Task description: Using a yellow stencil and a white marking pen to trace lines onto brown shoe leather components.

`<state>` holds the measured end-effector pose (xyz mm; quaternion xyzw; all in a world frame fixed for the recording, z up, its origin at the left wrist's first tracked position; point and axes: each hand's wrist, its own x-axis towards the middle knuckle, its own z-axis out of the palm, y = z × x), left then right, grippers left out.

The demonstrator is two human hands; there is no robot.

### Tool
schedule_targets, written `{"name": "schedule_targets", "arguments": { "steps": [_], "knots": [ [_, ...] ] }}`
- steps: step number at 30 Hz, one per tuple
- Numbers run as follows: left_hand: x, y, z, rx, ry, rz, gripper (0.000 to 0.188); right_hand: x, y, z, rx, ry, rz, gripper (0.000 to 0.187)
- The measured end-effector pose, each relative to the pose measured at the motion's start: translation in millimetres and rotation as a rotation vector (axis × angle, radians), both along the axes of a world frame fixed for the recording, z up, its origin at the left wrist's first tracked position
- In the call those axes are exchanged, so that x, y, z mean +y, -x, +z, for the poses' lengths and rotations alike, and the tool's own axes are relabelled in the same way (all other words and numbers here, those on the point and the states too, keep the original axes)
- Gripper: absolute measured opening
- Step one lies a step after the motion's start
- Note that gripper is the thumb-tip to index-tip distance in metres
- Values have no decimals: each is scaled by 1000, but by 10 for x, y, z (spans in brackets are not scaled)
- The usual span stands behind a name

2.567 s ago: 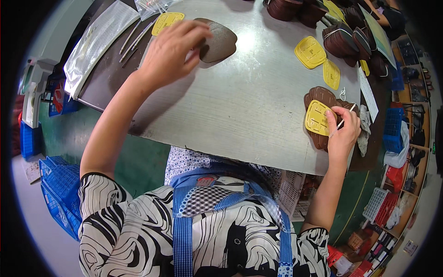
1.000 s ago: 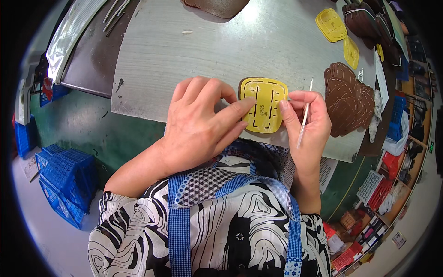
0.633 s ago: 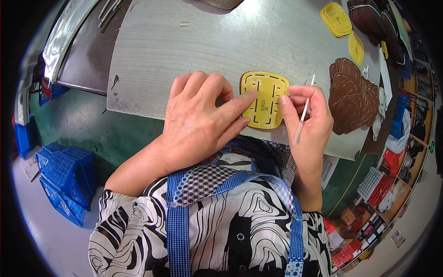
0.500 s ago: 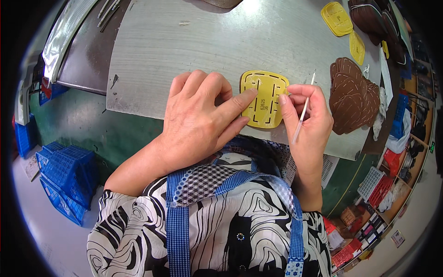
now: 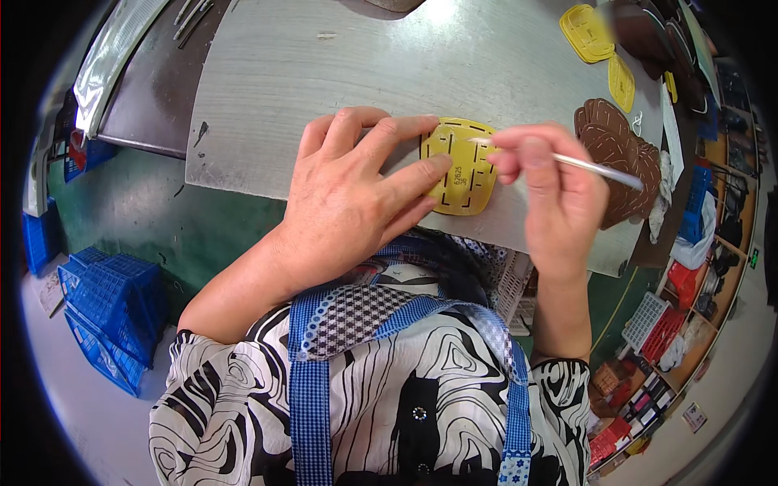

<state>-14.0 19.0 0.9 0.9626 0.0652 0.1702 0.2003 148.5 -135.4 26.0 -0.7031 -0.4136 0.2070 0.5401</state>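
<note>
A yellow slotted template (image 5: 460, 193) with rounded corners lies flat near the table's front edge. Dark brown shows through its slots and along its left edge. My left hand (image 5: 350, 178) rests with fingers spread, fingertips pressing on the template's left side and upper left corner. Pinched in my right hand (image 5: 561, 190) is a slim whitish pen (image 5: 598, 168), slanting over the template's right part. Its tip points left, at the upper middle of the template; whether it touches cannot be made out. Right of that hand lies a fanned pile of brown stitched-looking pieces (image 5: 609, 134).
More yellow templates (image 5: 587, 34) lie at the back right beside dark brown stacks (image 5: 648, 36). A grey board (image 5: 267, 105) covers the tabletop. Blue plastic crates (image 5: 113, 296) stand on the floor at left. Shelves with baskets (image 5: 648, 320) line the right.
My right hand has swung the pen from upright to slanting, its tip now over the template. My left index finger has stretched to the template's upper left corner.
</note>
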Motion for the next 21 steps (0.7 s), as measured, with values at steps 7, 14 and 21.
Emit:
{"name": "schedule_targets", "arguments": {
  "steps": [7, 14, 21],
  "knots": [
    [-6, -5, -4, 6, -7, -10, 31, 295, -42, -151, -292, 101, 49, 23],
    [-20, -8, -12, 6, -30, 1, 33, 117, -2, -133, -358, 156, -162, 23],
    [-15, -9, 4, 18, -58, 12, 31, -275, 253, -116, -441, 231, -251, 30]
  ]
}}
